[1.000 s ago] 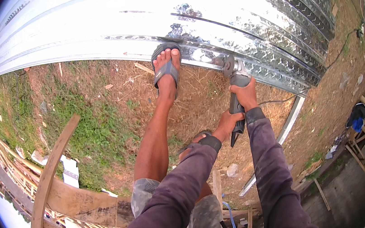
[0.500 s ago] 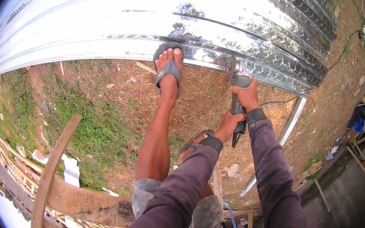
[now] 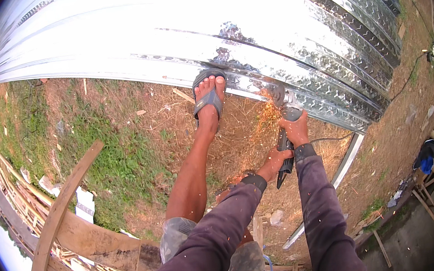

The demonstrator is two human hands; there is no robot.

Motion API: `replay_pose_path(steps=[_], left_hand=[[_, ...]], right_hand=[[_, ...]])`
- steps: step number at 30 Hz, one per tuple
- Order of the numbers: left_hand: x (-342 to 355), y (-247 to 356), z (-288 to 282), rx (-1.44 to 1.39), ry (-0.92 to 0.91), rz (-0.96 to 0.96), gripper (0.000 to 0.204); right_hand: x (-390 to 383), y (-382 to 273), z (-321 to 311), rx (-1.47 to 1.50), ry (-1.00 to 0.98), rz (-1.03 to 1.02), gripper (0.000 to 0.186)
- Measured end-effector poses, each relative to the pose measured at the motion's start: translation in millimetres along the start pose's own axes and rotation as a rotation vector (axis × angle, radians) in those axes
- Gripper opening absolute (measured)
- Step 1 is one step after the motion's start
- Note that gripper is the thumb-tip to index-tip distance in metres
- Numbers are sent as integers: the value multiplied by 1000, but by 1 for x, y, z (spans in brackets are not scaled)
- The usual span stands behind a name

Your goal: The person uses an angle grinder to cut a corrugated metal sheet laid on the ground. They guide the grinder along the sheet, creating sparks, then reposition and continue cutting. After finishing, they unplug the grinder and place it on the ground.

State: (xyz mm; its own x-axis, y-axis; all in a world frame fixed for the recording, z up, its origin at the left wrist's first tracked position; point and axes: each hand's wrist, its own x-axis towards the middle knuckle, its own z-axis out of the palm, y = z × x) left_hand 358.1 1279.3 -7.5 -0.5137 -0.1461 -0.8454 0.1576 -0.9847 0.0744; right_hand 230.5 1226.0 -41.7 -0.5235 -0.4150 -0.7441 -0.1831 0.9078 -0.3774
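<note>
The left hand (image 3: 272, 164) and right hand (image 3: 296, 129) clasp a dark, elongated angle grinder (image 3: 284, 142) at the shiny, ribbed metal sheet (image 3: 204, 28); orange sparks (image 3: 268, 121) have appeared left of the grinder.

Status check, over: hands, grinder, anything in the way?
Left hand on rear of grinder, right hand near its head. Disc at edge of metal sheet, orange sparks spraying. Sandaled foot at same edge, left of disc.
</note>
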Motion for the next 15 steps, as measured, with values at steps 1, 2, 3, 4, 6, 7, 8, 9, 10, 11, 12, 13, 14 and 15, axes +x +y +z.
replay_pose_path(steps=[1, 2, 3, 4, 6, 7, 8, 9, 10, 11, 12, 13, 14, 15], left_hand=[[-1, 0, -2, 13, 14, 5, 33], [-1, 1, -4, 29, 19, 0, 33], [0, 3, -6, 45, 24, -6, 32], [0, 3, -5, 61, 19, -13, 32], [0, 3, -1, 30, 0, -12, 33], [0, 3, -3, 13, 0, -9, 33], [0, 3, -3, -2, 6, 3, 33], [0, 3, -4, -17, 13, 14, 34], [2, 2, -4, -32, 18, 28, 34], [3, 1, -6, -24, 10, 17, 35], [5, 0, -8, -16, 4, 7, 35], [6, 1, -9, -8, -7, -5, 36], [6, 1, -9, -7, -10, -15, 36], [5, 1, -10, -6, -12, -24, 36]], right_hand=[[-3, -3, 3, 3, 7, -6, 94], [-7, -6, 6, 6, 15, -12, 94], [-9, -9, 9, 10, 22, -16, 95], [-7, -7, 7, -11, 19, -15, 95], [-1, -3, 3, -52, 14, -10, 96], [-4, -7, 4, -16, 10, 0, 96], [-8, -9, 5, 20, 6, 10, 96], [-11, -12, 6, 56, 3, 21, 96], [-11, -14, 6, 35, 11, 27, 96], [-12, -17, 6, 15, 19, 33, 96], [-13, -19, 7, -6, 26, 38, 95], [-12, -19, 6, 0, 22, 32, 96], [-13, -20, 6, 7, 17, 25, 96], [-13, -20, 6, 14, 11, 18, 96]])
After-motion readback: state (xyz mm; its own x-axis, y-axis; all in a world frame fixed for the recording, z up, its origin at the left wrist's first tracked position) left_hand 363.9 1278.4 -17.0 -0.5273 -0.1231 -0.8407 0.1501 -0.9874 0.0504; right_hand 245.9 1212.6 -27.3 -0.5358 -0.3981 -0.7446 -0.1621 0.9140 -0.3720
